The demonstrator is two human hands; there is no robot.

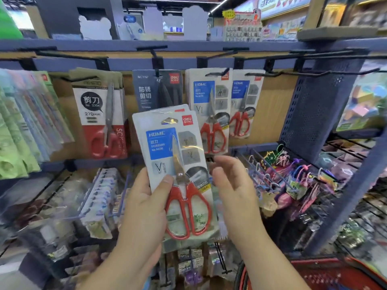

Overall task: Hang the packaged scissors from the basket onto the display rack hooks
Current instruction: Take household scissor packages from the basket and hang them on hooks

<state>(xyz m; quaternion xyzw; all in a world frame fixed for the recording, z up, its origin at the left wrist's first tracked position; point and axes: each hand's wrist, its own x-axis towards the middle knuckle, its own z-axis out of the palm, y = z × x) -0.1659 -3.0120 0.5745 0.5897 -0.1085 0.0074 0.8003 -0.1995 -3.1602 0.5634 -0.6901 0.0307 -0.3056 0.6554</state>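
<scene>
Your left hand (144, 210) is raised in front of the display rack (320, 105), forearm rising from the bottom of the view. It grips the packaged scissors (178, 164) by the lower left part of the card: the thumb presses on the front just beside the pivot of the blades, and the other fingers are hidden behind the card. A second card edge shows behind the top of it, so you may be holding more than one. Your right hand (232, 185) hangs just beside the right edge of the pack, fingers loosely spread and holding nothing; whether the fingertips touch the card cannot be told.

The held card carries a red "deli" logo at its top right and a blue panel reading "HOME", "SCISSORS" and what looks like "No.6036". The scissors have red handles, blades pointing up.

The pack stands upright, tilted a little to the left, most of it above your grip, with its hang hole at the top well below the hook (217, 72). Hanging from that hook is a matching HOME pack (206, 109), with another HOME pack (244, 101) to its right. To the left hang a dark pack (157, 88) marked "防锈剪切" and a red-and-white pack (100, 114) marked "剪刀", "210mm". The red basket (335, 273) sits at the lower right.
</scene>
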